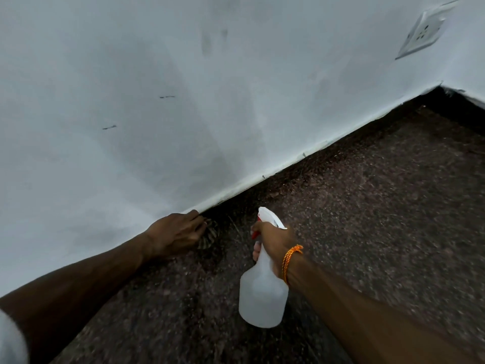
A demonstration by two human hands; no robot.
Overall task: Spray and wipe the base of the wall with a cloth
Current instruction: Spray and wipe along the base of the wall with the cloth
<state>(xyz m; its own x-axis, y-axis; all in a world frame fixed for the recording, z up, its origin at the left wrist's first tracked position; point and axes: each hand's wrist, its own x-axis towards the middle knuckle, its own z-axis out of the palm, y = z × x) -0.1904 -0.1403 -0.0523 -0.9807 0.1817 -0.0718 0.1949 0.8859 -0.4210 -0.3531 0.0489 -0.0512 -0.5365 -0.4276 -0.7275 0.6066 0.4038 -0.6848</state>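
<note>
The wall [157, 101] fills my upper left and the floor [367, 219] my lower right. The base of the wall [262, 177] runs between them as a long diagonal, rising rightward to a corner. My right hand [275, 243] grasps the spray bottle [262, 292], nozzle towards that seam. My left hand [175, 235], nearer, clutches the cloth [210, 235] against it. I judge the free run lies up-right.

My left hand [178, 233] is covering most of the cloth [211, 233], leaving only a striped edge showing at the base of the wall [157, 101]. My right hand [275, 243] is hiding the neck of the spray bottle [262, 298]. The socket [422, 30] is showing only as a blur.
</note>
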